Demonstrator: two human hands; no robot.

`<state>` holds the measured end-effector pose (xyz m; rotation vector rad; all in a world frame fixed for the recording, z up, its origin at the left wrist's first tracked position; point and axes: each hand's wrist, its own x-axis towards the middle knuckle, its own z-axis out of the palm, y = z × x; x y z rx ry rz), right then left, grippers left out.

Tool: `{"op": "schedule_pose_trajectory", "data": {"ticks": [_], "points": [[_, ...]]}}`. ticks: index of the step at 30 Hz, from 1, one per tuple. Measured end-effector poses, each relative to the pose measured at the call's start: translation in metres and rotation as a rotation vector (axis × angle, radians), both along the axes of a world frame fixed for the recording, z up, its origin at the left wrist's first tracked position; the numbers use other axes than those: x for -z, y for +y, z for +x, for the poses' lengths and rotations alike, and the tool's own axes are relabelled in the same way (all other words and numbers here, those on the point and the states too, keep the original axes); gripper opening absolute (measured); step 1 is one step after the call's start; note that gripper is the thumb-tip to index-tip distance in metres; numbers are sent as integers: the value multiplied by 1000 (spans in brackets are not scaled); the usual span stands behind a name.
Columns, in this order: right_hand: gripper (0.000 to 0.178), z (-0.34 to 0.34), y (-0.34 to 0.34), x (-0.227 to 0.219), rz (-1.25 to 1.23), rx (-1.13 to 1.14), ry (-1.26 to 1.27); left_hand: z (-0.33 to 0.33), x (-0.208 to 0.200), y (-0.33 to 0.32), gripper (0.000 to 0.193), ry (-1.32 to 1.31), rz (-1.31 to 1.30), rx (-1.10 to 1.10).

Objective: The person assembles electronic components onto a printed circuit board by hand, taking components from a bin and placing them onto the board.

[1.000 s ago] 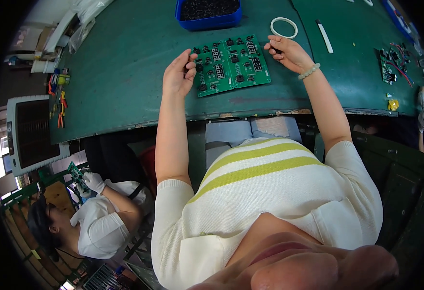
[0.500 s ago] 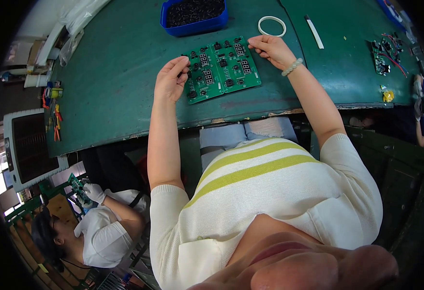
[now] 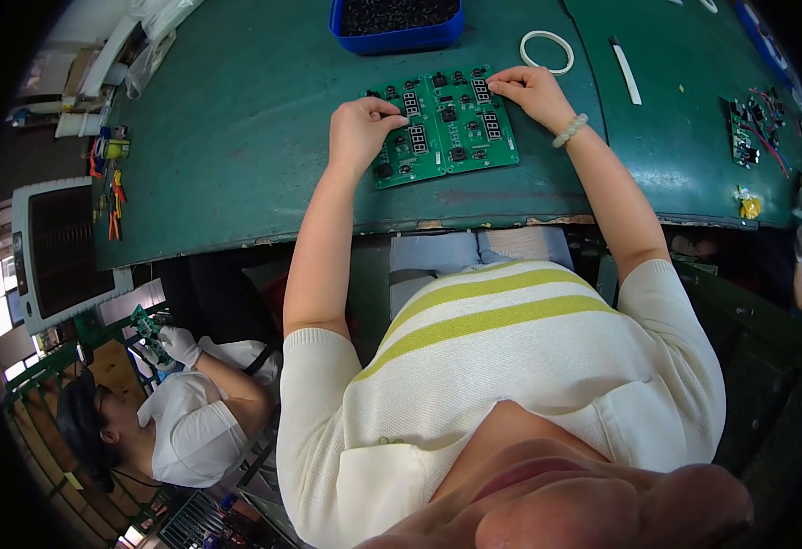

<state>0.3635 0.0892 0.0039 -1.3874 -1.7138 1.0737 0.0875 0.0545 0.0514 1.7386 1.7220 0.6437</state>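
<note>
Taking the green circuit board panel (image 3: 458, 139) as the centre of the clock, it lies on the green table (image 3: 236, 174) straight ahead of the person, at twelve o'clock from the body. A blue tub (image 3: 401, 44) of small black parts stands near it at eleven o'clock, a white ring (image 3: 547, 34) lies at two, just beyond the right hand (image 3: 538, 94), and a white strip (image 3: 628, 78) with a black end lies between two and three. Wired boards (image 3: 745, 137) sit well apart at three, with a yellow lump (image 3: 748, 207) a little below them. Coloured hand tools (image 3: 115, 206) lie near nine, and a co-worker (image 3: 201, 439) in white gloves holds a green board (image 3: 147, 334) at eight. The left hand (image 3: 357, 133) stands in the way, hiding part of the panel's left side; its thumb and fingers come together over that half. The right hand's fingertips meet at the panel's upper right edge. Whether either hand grips a small part I cannot tell. Counted: one tub, one ring, one strip, one panel with a seam down its middle, and four digit displays, two per half; the black parts are too many to count.
</note>
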Motion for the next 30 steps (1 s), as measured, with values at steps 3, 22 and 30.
{"op": "schedule_pose_trajectory", "data": {"ticks": [3, 22, 30], "points": [[22, 0, 0, 0, 19, 6, -46, 5, -5, -3, 19, 131, -18, 27], [16, -4, -6, -23, 316, -118, -418, -7, 5, 3, 16, -13, 141, 245], [16, 2, -6, -15, 339, -213, -454, -9, 3, 5, 17, 60, 2, 277]]}}
